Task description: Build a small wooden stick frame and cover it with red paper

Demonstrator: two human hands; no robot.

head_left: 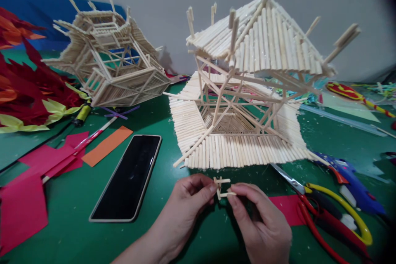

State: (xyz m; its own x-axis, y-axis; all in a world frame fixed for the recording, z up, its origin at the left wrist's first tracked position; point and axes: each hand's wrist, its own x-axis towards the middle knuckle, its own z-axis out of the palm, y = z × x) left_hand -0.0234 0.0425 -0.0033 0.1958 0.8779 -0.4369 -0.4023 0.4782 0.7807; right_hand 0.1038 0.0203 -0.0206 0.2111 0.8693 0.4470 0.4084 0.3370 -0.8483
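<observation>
Low in the head view, both hands meet over a small frame of short wooden sticks (223,180). My left hand (189,202) pinches its left side between thumb and fingers. The thumb and forefinger of my right hand (260,216) are closed on the end of its lower right stick. Just beyond my hands stands a pavilion model (213,152) built of wooden sticks, with a slatted peaked roof over a wide slatted lower eave. My fingers are apart from it.
Behind left, another stick structure (133,90) leans over. A phone (125,179) and an orange paper strip (107,146) lie left, beside red paper (23,208). Scissors (332,218) and a blue glue gun (349,177) lie right on the green table (77,237).
</observation>
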